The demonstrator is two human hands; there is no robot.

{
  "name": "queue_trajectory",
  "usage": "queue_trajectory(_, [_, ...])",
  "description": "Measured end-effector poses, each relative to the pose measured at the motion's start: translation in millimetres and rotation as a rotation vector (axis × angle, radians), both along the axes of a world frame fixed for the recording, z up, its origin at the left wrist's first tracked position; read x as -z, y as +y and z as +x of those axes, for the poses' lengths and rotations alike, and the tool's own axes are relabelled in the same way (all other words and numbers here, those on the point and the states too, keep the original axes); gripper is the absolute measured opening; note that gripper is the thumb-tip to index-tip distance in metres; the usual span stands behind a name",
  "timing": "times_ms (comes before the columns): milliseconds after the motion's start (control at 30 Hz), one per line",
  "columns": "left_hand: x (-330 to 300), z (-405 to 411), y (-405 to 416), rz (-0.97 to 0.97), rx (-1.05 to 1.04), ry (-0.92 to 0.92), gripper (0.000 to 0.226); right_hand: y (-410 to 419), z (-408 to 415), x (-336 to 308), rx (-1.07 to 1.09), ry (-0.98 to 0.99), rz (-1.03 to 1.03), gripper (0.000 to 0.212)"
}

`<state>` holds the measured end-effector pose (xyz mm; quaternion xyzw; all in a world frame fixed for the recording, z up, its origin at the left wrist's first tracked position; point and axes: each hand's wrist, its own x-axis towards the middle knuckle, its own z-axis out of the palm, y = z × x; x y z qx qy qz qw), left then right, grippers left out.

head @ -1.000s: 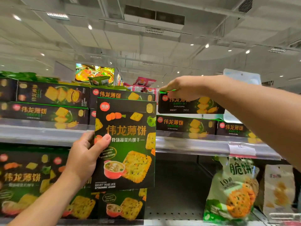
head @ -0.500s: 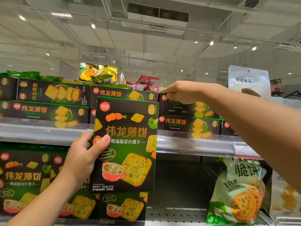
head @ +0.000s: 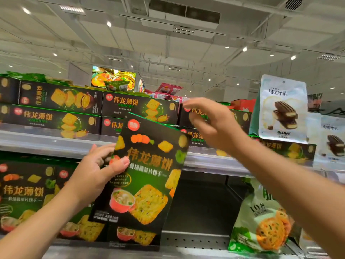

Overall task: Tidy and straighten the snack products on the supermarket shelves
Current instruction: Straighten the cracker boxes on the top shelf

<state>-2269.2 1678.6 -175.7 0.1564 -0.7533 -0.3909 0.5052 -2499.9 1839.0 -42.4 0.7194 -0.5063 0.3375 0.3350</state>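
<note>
Right hand (head: 211, 126) has come off the top-shelf box stack (head: 220, 118) and now hangs in front of it, fingers loosely spread, holding nothing. Held cracker box (head: 147, 172) has tilted clockwise from upright. Left hand (head: 97, 171) grips its left edge, thumb on the front, fingers behind. Box sits in front of the upper shelf rail (head: 46, 144), above the lower-shelf boxes (head: 24, 195). Motion blur; right fingertips possibly brushing the stack. Green cracker bag (head: 261, 227) lower right.

The right hand (head: 212, 126) was motion-blurred and hid part of the stacked boxes (head: 240, 118) behind it; its forearm ran off-frame.
</note>
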Motion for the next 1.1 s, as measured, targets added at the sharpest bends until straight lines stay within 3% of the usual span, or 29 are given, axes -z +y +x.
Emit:
queue_trajectory(100, [14.7, -2.8, 8.6, -0.127, -0.142, -0.151, 0.064, 26.8, 7.5, 46.4, -0.045, -0.118, 0.145, 0.04])
queue_trajectory(433, [22.1, -46.2, 60.1, -0.238, -0.031, -0.194, 0.052, 81.6, -11.5, 75.8, 0.113, -0.321, 0.471, 0.065])
queue_trajectory(567, [19.7, -55.8, 66.5, -0.399, -0.013, -0.264, 0.051, 95.1, -18.7, 80.8, 0.143, -0.313, 0.382, 0.069])
queue_trajectory(667, [8.2, -58.2, 58.3, -0.574, 0.01, -0.145, 0.054, 103.9, -25.2, 87.8, 0.141, -0.291, 0.285, 0.07])
queue_trajectory(733, [0.7, -62.8, 46.7, -0.712, -0.099, -0.192, 0.059, 106.9, -30.0, 94.2, 0.181, -0.194, 0.233, 0.07])
queue_trajectory(900, [17.0, -76.4, 25.9, -0.967, -0.399, -0.532, 0.071, 104.4, -46.6, 117.3, 0.281, -0.064, 0.155, 0.074])
queue_trajectory(1100, [29.5, -86.7, 21.0, -1.067, -0.542, -0.451, 0.064, 89.9, -57.5, 163.4, 0.329, 0.09, 0.123, 0.073])
